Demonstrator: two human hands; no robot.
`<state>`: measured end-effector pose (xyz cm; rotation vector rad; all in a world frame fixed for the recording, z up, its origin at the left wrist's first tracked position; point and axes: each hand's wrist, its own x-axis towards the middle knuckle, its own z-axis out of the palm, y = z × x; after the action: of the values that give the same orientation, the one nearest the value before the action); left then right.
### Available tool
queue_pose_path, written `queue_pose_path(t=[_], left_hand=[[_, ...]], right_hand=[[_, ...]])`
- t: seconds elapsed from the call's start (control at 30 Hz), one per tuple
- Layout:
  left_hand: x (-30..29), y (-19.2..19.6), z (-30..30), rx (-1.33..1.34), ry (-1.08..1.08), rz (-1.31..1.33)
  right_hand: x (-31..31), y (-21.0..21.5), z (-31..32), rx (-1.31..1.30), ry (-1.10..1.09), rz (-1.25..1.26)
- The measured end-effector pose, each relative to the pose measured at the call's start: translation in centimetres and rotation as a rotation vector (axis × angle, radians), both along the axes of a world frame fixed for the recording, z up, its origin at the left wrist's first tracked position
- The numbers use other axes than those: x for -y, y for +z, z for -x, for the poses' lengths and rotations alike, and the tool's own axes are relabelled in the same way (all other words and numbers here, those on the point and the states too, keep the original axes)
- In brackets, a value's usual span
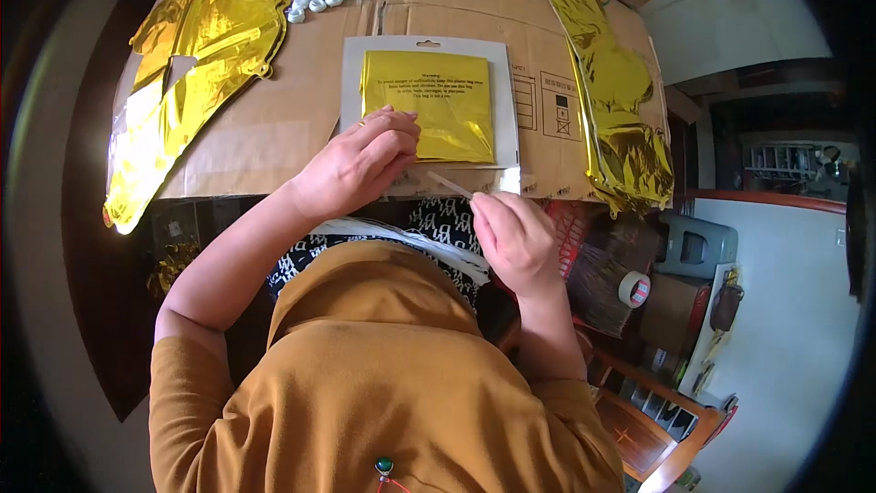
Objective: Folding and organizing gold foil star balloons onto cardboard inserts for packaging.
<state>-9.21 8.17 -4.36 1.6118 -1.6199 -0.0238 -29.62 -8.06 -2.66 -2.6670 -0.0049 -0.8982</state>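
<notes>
The table (301, 91) in front of you is covered by brown cardboard, and it carries everything you are working with. On it, the flat gold foil piece at your left (233, 41) and the other foil piece at your right (620, 82) lie well apart from your hands.

Between them, near the table's front edge, lies the white card (506, 82). It looks rather stiff, so I would take it by its bare side border. Upon the card lies the folded gold packet (447, 123), shiny and with some dark print. I judge it very light, soft and somewhat slippery; it may crease easily, so better to hold it by a folded edge, with flat fingers and little pressure.

Your left hand (360, 162) is over the packet's lower left corner, its fingers curled and close together. Whether they press the packet or grip something, I cannot tell.

Your right hand (518, 239), just beyond the table's front edge, pinches one end of the thin strip (449, 184) between thumb and forefinger. The strip points toward the left hand, below the packet. It seems almost weightless and may bend, so holding it close to the end gives good control.
</notes>
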Motion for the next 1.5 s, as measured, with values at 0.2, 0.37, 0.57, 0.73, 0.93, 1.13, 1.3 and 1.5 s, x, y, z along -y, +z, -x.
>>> queue_pose_path(t=[0.2, 0.37, 0.57, 0.73, 0.93, 1.13, 1.3, 1.5], left_hand=[[0.0, 0.1, 0.0, 0.027, -0.014, -0.013], [0.2, -0.1, 0.1, 0.118, 0.005, -0.052], [0.1, -0.4, 0.0, 0.16, 0.001, -0.073], [0.2, -0.2, 0.0, 0.189, -0.008, -0.086], [0.2, 0.6, 0.2, 0.167, -0.019, -0.137], [4.7, 3.2, 1.4, 0.298, -0.182, -0.065], [7.3, 0.0, 0.9, 0.378, -0.359, -0.155], [7.2, -0.3, 0.7, 0.371, -0.345, -0.161]], right_hand=[[0.2, -1.8, -2.0, -0.004, -0.223, 0.083], [0.6, -1.6, -2.4, -0.107, -0.366, -0.064], [4.0, 0.7, -1.8, -0.223, -0.07, -0.039], [6.9, 0.1, -3.1, -0.298, 0.114, -0.148], [6.9, -1.9, -2.6, -0.158, 0.081, -0.108], [5.4, -1.9, 0.3, -0.095, -0.124, 0.017], [4.7, -1.9, 2.5, -0.125, -0.225, -0.019], [5.8, -1.4, 3.1, -0.123, -0.164, -0.093]])
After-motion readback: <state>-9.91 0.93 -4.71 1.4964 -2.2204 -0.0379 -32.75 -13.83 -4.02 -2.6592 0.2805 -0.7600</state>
